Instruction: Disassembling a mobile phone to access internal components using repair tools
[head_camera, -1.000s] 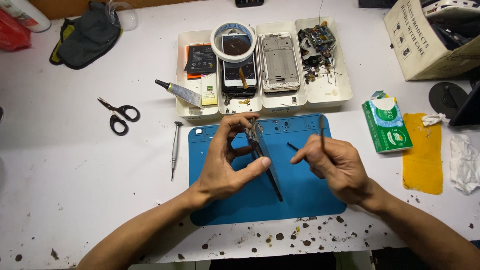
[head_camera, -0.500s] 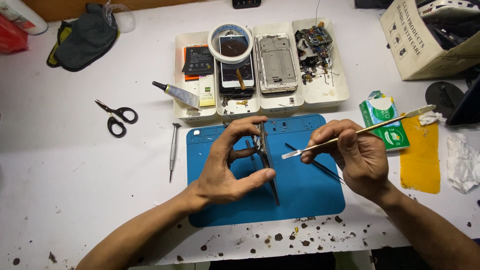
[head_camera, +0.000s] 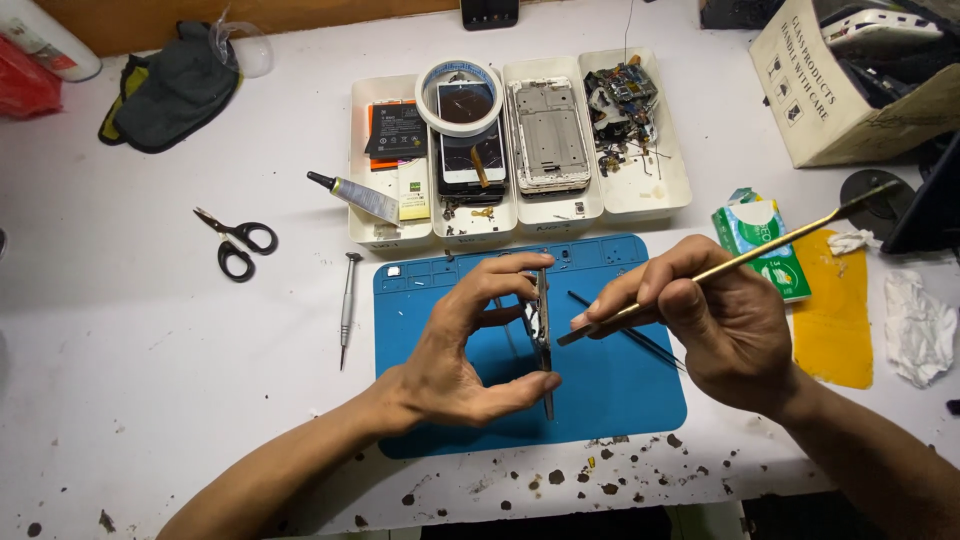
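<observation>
Under both hands lies the white bench (head_camera: 150, 380), and on it the blue rectangular rubber mat (head_camera: 620, 390). Just beyond the hands sits a row of white plastic trays (head_camera: 660, 195) with phone parts. The left hand (head_camera: 465, 345) is curled around a thin dark phone frame (head_camera: 543, 340), pinching it on edge, long axis running away from the person. The right hand (head_camera: 725, 325), just right of the frame, is closed on a long brass-coloured flat pry tool (head_camera: 740, 262), its tip touching the frame's right edge.

I'm seeing scissors (head_camera: 236, 244) and a screwdriver (head_camera: 347, 308) lying left of the mat (head_camera: 620, 400), glue tube (head_camera: 354, 196) leaning on the trays (head_camera: 660, 190).
</observation>
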